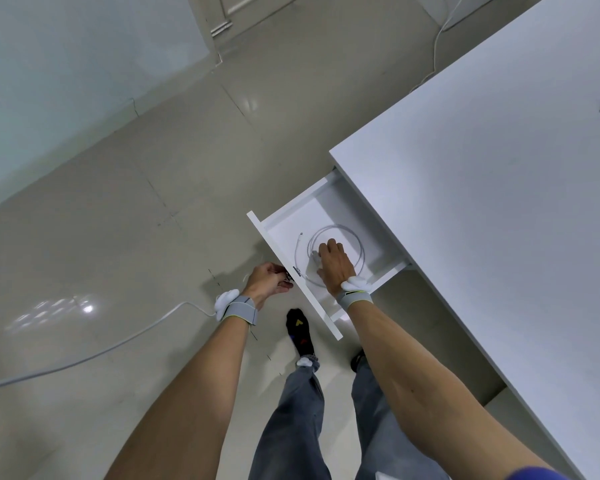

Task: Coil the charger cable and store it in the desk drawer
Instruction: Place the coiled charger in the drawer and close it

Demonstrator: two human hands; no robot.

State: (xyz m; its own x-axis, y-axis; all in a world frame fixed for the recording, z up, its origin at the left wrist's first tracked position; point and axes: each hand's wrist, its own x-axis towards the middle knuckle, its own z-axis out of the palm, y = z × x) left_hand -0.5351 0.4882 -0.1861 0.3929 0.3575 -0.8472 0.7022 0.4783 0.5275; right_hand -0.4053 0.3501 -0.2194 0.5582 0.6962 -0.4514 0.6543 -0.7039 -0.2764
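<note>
Low in the frame, both forearms reach up toward center. The left hand (269, 279) has its fingers curled around the handle (296, 270) on the drawer (284, 261) front. The right hand (335, 263) lies palm-down inside the open drawer, fingers loosely spread on the coiled cable (355, 237), gripping nothing visibly. The desk (492, 174) fills the right, floor (136, 188) the left.

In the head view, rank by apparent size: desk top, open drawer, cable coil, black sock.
1. Desk top, by far the largest.
2. Drawer.
3. Cable coil, partly hidden under the right hand.
4. Black sock, though the floor lies farther from the camera, so its real size is unsure.
</note>
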